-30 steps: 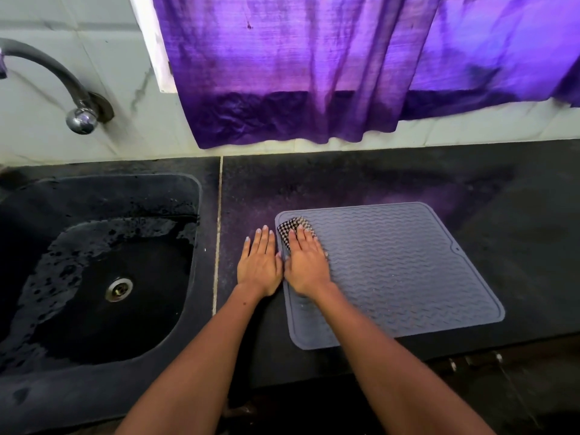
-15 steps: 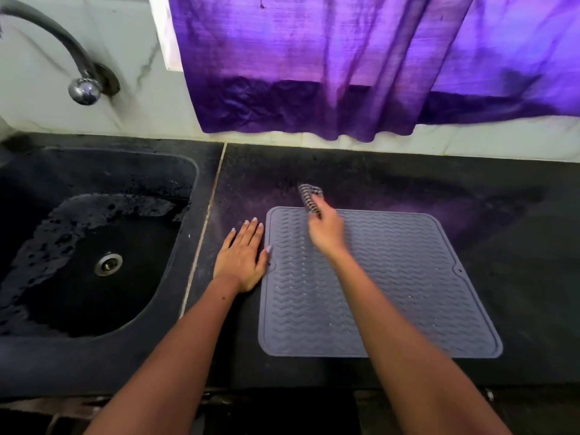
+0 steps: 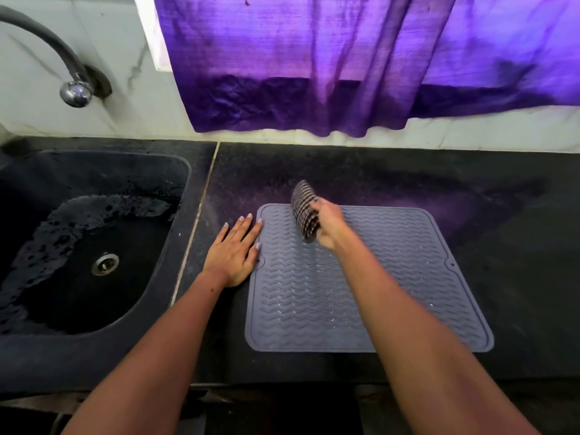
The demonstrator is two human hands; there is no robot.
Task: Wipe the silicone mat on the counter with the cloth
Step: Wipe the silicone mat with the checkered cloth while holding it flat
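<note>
So the black counter point(image 3: 470, 189) takes up most of what you see, with a purple curtain point(image 3: 314, 64) hanging down the wall behind it and nearly reaching the back edge. Off to the left there's a dark sink point(image 3: 47, 350) sunk into the counter, wet inside, with a curved tap point(image 3: 75, 92) poking out of the wall above it. On the counter right of the sink lies the grey silicone mat point(image 3: 329, 302), flat, wavy ridges all over it, little shiny droplets here and there. The person's left hand point(image 3: 233, 252) is flat on the counter with fingers straight, just touching the mat's left edge, holding nothing. Their right hand point(image 3: 329, 224) is up over the far left part of the mat, fingers curled round a checked cloth point(image 3: 304, 208), which is bunched and sticks up past the mat's back edge.
</note>
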